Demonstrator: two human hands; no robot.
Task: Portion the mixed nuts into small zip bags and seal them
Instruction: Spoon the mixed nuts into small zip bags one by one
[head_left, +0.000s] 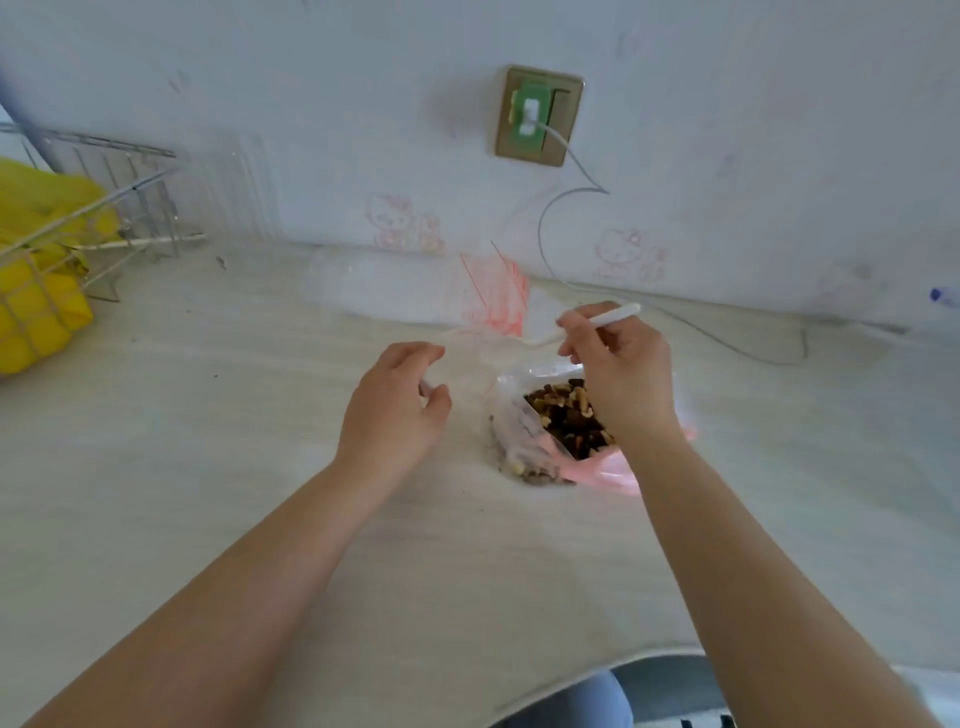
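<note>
Fingers (574, 332) of the right hand (621, 374) pinch a white plastic spoon (597, 323) by its handle, bowl end pointing left toward the small zip bag (467, 358). Grip sits mid-handle, likely for control while tipping a scoop. Whether the bowl carries nuts: too blurred to tell.

Left hand (395, 405) curls thumb and fingers round the near edge of that clear small bag, apparently holding its mouth open toward the spoon. Bag is thin and see-through, its outline hard to trace; contents not readable.

Mixed nuts (563, 418) sit in a larger clear bag with pink trim (524, 441), standing open on the surface (208, 467) just under the right wrist, next to the small bag. Short travel from source to target, which seems the reason for the layout.

Spare zip bags with red seal lines (496, 293) lie in a pile behind, near the wall, within reach for later portions.

Left edge: wire rack (104, 218) with yellow stuff. Wall socket (537, 117) with a white cable trailing down along the surface.

Judged step: transferring a scoop; sealing not yet done.
</note>
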